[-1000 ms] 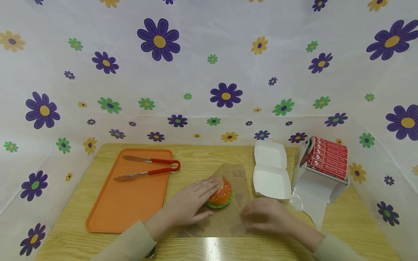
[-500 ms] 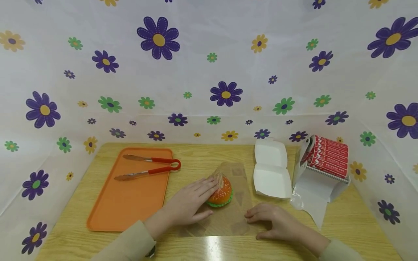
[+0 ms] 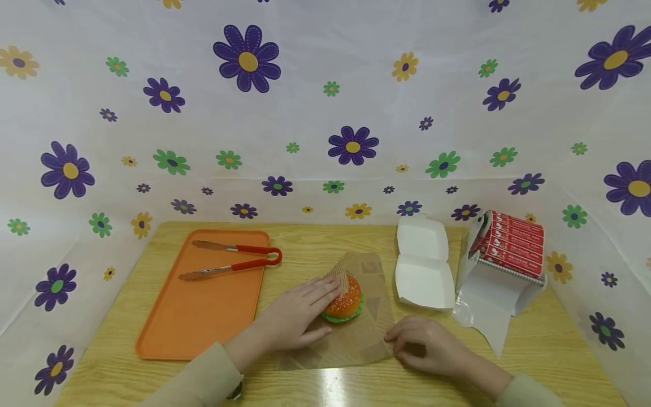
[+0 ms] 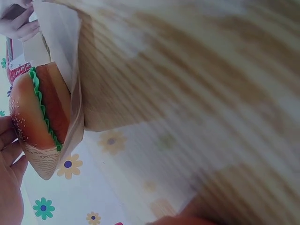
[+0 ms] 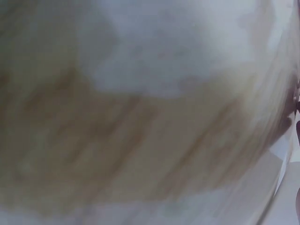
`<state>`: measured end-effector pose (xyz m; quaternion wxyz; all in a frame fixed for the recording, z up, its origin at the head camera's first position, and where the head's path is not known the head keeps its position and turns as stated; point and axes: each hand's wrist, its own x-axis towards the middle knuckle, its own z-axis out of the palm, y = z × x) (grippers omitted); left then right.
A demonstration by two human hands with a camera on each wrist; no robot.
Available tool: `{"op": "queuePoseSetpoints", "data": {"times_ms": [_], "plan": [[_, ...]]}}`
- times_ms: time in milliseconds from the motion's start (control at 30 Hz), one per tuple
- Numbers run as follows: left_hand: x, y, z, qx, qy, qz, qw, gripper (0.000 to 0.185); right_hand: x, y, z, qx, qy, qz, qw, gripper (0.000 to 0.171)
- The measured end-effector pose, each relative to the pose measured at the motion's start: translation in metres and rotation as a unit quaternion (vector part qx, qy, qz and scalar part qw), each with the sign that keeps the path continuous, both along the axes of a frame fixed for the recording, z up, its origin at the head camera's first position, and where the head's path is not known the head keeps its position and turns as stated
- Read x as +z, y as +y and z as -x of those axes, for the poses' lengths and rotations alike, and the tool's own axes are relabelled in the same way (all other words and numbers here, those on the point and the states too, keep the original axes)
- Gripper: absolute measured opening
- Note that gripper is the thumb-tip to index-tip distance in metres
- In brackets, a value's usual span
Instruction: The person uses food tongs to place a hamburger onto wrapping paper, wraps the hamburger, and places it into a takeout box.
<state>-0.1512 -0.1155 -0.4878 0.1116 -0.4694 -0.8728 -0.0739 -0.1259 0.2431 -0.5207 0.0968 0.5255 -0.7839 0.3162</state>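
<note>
A toy burger with a sesame bun and green lettuce lies on a sheet of brown printed wrapping paper. One paper corner is folded over the bun's far left side. My left hand rests on that fold with its fingers straight, thumb apart. In the left wrist view the burger shows its patty and lettuce side-on, with the paper rising beside it. My right hand pinches the paper's near right edge between thumb and fingers. Only slivers of that hand's fingers appear in the right wrist view.
An orange tray with red-handled tongs on it lies to the left. Beyond the right hand, an open white box sits beside a holder stacked with red printed packs. A flowered curtain surrounds the table.
My right hand has moved slightly right and its thumb has closed with the fingers on the paper's edge, which has lifted a little. The left hand has stayed on the burger.
</note>
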Motion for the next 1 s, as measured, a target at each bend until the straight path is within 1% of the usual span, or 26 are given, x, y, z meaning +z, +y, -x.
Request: {"op": "queuePoseSetpoints", "data": {"times_ms": [67, 167, 300, 367, 433, 500, 700, 800, 900, 1000], "plan": [[0.000, 0.000, 0.000, 0.000, 0.000, 0.000, 1.0000, 0.074, 0.001, -0.001, 0.000, -0.007, 0.000, -0.004, 1.000, 0.023], [0.000, 0.000, 0.000, 0.000, 0.003, 0.002, 1.0000, 0.074, 0.004, -0.004, 0.002, -0.008, 0.001, 0.005, 1.000, 0.021], [0.001, 0.000, 0.000, 0.000, 0.009, 0.004, 1.0000, 0.074, 0.009, -0.010, 0.006, 0.000, 0.019, 0.035, 0.999, 0.021], [0.001, 0.000, 0.000, -0.001, 0.011, 0.004, 0.9999, 0.075, 0.013, -0.014, 0.009, 0.005, 0.030, 0.050, 0.998, 0.017], [0.001, 0.000, 0.000, -0.001, 0.013, 0.004, 0.9999, 0.075, 0.017, -0.018, 0.011, 0.006, 0.033, 0.060, 0.998, 0.013], [0.002, 0.000, 0.000, -0.002, 0.012, 0.003, 0.9999, 0.074, 0.021, -0.021, 0.013, 0.005, 0.031, 0.068, 0.997, 0.012], [0.003, -0.001, 0.000, -0.003, 0.003, 0.000, 1.0000, 0.072, 0.031, -0.034, 0.017, -0.015, -0.002, 0.073, 0.997, 0.026], [0.005, -0.001, 0.001, -0.003, -0.002, 0.001, 1.0000, 0.071, 0.033, -0.042, 0.020, -0.017, -0.016, 0.087, 0.996, 0.030], [0.005, -0.001, 0.001, -0.004, -0.004, 0.003, 1.0000, 0.071, 0.035, -0.051, 0.022, -0.017, -0.049, 0.112, 0.992, 0.031], [0.006, 0.000, 0.001, -0.006, -0.003, 0.004, 1.0000, 0.070, 0.037, -0.059, 0.024, -0.030, -0.091, 0.135, 0.986, 0.028]]}}
